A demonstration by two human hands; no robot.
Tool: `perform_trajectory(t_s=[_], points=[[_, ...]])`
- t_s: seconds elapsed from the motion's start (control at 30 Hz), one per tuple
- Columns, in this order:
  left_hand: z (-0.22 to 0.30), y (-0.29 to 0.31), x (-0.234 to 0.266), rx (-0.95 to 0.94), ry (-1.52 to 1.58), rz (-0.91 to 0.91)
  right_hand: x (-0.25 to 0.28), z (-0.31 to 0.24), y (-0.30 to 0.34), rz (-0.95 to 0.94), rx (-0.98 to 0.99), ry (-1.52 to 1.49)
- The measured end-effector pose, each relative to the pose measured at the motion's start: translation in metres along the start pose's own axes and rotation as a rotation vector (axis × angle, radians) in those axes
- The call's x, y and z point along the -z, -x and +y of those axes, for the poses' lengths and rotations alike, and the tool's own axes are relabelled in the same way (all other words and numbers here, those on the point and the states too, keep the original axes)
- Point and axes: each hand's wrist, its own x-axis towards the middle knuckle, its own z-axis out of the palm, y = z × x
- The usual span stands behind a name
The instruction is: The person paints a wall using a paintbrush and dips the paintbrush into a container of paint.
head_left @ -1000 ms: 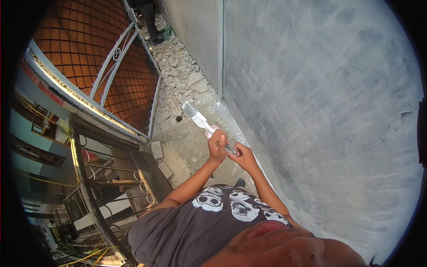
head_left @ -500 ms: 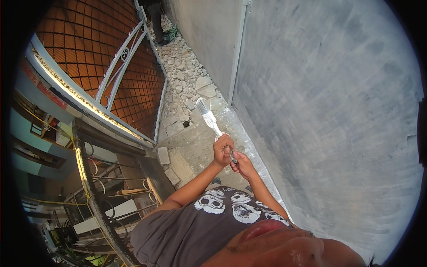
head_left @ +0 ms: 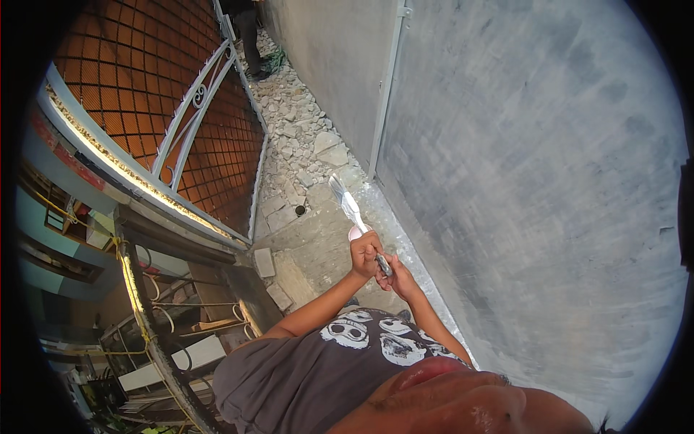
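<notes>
Both hands (head_left: 379,264) gripping paintbrush (head_left: 354,211) (grey-coated bristles)

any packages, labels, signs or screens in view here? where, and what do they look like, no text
No clear packages, labels, signs or screens.
Nearest thing to print: white skull-like graphics across the chest of the person's dark grey shirt.
Left hand and right hand grip a paint-smeared brush, silvery, no visible label.
Clutter at lower left is too small to tell.
</notes>
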Motion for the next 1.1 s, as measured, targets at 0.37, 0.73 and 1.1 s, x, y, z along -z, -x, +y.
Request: perform_trajectory(t_s=[0.37, 0.73, 1.1], points=[[0.004, -0.021, -0.008, -0.096, 0.043, -0.164, -0.002, 0.001, -0.018, 0.332, 0.391, 0.495], [0.002, 0.002, 0.002, 0.018, 0.086, -0.032, -0.012, 0.004, 0.005, 0.132, -0.127, -0.039], [-0.046, 0.031, -0.010, 0.544, 0.012, -0.319, 0.006, 0.026, 0.015, 0.281, -0.308, -0.254]])
